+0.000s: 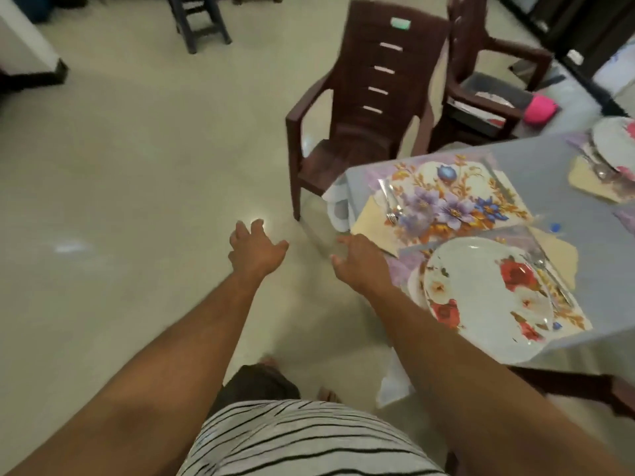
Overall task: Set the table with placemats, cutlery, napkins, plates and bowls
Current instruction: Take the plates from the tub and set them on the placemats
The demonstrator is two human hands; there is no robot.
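Head view, one frame, blurred by motion. Left hand [256,250]: fingers spread wide, holding nothing, out over the floor. Right hand [360,261]: fingers loosely extended, empty, just off the near-left corner of the table [549,159]; whether it touches the edge cannot be told.

Table contents: floral placemat [450,197] at the left corner, with a fork [391,204] on a cream napkin [369,218] along its left side and no plate on it; rose-patterned plate [488,293] on a second mat at the near edge; third plate [615,142] at the far right, cut off by the frame.

Step in hand, judged: fetching the missing plate or bowl for the corner setting. To do it well, centre the piece on the mat without disturbing the cutlery.

Obscured: no bowls visible; items beside the near plate's right rim are smeared; brown chair [364,108] stands beyond the corner.
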